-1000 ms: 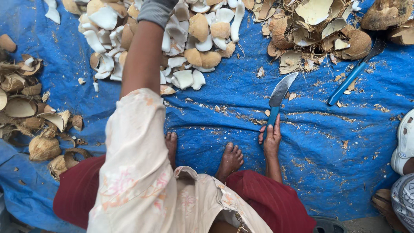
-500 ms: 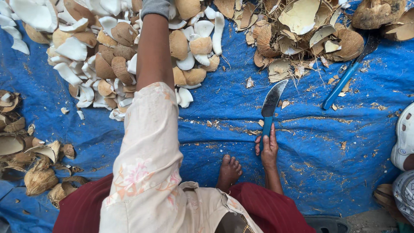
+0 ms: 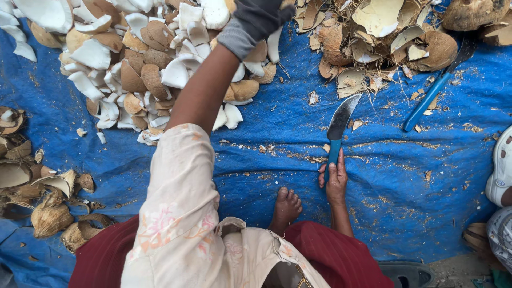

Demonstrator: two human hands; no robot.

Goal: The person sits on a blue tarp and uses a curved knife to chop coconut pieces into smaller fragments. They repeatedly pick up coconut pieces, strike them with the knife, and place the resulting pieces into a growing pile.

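Observation:
My left hand (image 3: 260,17) wears a grey glove and reaches out over a heap of white and brown coconut pieces (image 3: 140,65) at the top of the head view. The frame edge cuts off its fingers, so its grip is hidden. My right hand (image 3: 336,181) lies low on the blue tarp (image 3: 405,176), its fingers closed over the blue handle of a broad-bladed knife (image 3: 341,118). The blade lies flat on the tarp and points away from me. My bare foot (image 3: 286,208) rests just left of that hand.
A pile of dry husks and shells (image 3: 384,32) fills the top right. A second blue-handled tool (image 3: 426,101) lies beside it. More husks (image 3: 48,213) sit at the left edge. A white sandal (image 3: 501,170) and part of another person (image 3: 498,232) are at the right edge.
My left arm has stretched further forward and to the right over the coconut pieces. My right hand has stayed on the knife handle, and the knife has not moved on the tarp.

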